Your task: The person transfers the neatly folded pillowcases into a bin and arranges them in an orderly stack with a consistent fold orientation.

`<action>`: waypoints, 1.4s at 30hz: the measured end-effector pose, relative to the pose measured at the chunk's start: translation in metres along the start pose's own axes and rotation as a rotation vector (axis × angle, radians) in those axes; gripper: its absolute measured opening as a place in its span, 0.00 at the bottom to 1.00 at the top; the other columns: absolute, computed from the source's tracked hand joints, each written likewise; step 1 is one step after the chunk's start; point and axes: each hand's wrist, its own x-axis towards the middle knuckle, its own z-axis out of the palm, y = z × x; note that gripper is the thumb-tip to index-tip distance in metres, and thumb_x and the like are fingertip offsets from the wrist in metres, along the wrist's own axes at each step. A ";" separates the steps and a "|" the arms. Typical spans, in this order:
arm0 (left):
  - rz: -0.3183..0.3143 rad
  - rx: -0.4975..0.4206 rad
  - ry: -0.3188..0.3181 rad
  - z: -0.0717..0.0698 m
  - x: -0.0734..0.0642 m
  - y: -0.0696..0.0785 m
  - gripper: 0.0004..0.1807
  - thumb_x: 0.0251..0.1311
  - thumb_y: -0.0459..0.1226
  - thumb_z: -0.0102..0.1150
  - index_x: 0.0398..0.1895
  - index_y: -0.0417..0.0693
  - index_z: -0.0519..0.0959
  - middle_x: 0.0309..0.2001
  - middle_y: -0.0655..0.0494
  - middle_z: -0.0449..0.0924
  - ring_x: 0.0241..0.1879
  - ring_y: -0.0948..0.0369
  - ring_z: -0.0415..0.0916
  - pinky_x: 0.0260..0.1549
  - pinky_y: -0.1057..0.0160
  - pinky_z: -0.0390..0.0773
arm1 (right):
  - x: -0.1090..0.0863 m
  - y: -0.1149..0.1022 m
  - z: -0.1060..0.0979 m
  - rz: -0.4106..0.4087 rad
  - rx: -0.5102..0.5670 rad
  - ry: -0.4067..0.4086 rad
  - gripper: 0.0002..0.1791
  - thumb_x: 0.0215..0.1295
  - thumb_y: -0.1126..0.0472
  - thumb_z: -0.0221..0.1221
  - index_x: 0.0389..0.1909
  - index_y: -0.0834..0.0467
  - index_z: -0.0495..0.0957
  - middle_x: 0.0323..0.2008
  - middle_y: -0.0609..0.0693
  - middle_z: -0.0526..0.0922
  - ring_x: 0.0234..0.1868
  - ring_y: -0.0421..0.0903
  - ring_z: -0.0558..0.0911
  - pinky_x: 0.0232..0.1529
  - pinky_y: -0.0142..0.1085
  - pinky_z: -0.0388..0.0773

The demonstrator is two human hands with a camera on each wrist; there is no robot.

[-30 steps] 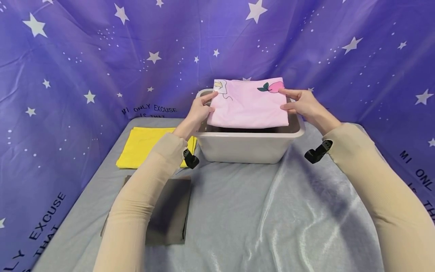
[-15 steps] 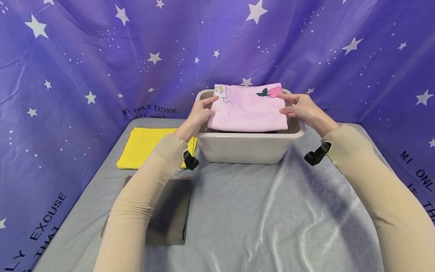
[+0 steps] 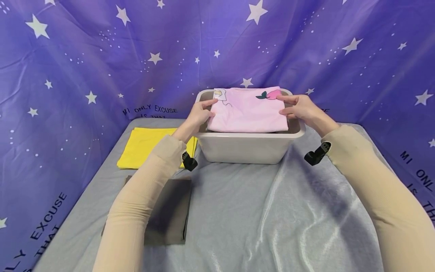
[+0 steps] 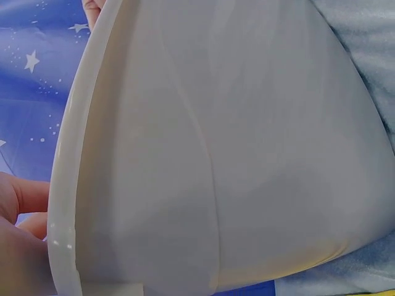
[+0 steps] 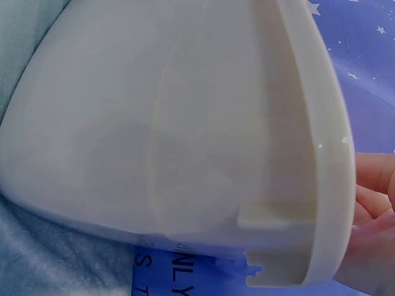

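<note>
A folded pink garment point(image 3: 249, 113) with a peach print and a small white patch lies level within the mouth of a light grey plastic tub point(image 3: 242, 149). My left hand point(image 3: 199, 113) pinches its left edge between thumb and fingers. On the opposite edge, beside the peach print, my right hand point(image 3: 300, 107) pinches the cloth the same way. Both wrist views are mostly filled by the tub's outer wall point(image 4: 148, 154). Part of the left hand point(image 4: 21, 234) shows past the rim, and so does part of the right hand point(image 5: 373, 222); the garment is hidden there.
Left of the tub lies a folded yellow cloth point(image 3: 144, 147), partly behind the left sleeve. A folded dark grey-brown cloth point(image 3: 170, 211) lies nearer, under the left forearm in view. Grey velvety fabric point(image 3: 238, 211) covers the table. A purple star-printed curtain point(image 3: 183, 45) hangs behind the tub.
Both hands have lowered the pink garment from above the tub's rim into its opening. The tub and the other folded cloths stay where they were.
</note>
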 end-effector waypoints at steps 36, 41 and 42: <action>0.252 0.294 0.085 -0.010 -0.026 0.000 0.22 0.52 0.27 0.49 0.53 0.44 0.73 0.53 0.45 0.71 0.46 0.53 0.73 0.42 0.61 0.73 | -0.012 0.006 0.015 -0.389 -0.396 0.243 0.20 0.52 0.71 0.54 0.49 0.67 0.73 0.46 0.63 0.76 0.23 0.26 0.73 0.23 0.22 0.72; 0.293 0.250 0.073 -0.015 -0.039 0.001 0.19 0.53 0.28 0.51 0.51 0.43 0.74 0.51 0.46 0.73 0.44 0.53 0.74 0.43 0.61 0.73 | -0.025 0.003 0.025 -0.441 -0.415 0.292 0.17 0.53 0.69 0.54 0.45 0.62 0.77 0.42 0.58 0.80 0.29 0.35 0.78 0.26 0.21 0.69; 0.297 0.243 0.069 -0.016 -0.041 0.001 0.19 0.54 0.28 0.51 0.51 0.43 0.74 0.51 0.47 0.73 0.44 0.52 0.73 0.43 0.61 0.73 | -0.027 0.003 0.027 -0.449 -0.414 0.293 0.16 0.53 0.68 0.54 0.45 0.62 0.77 0.41 0.58 0.80 0.30 0.37 0.78 0.26 0.21 0.69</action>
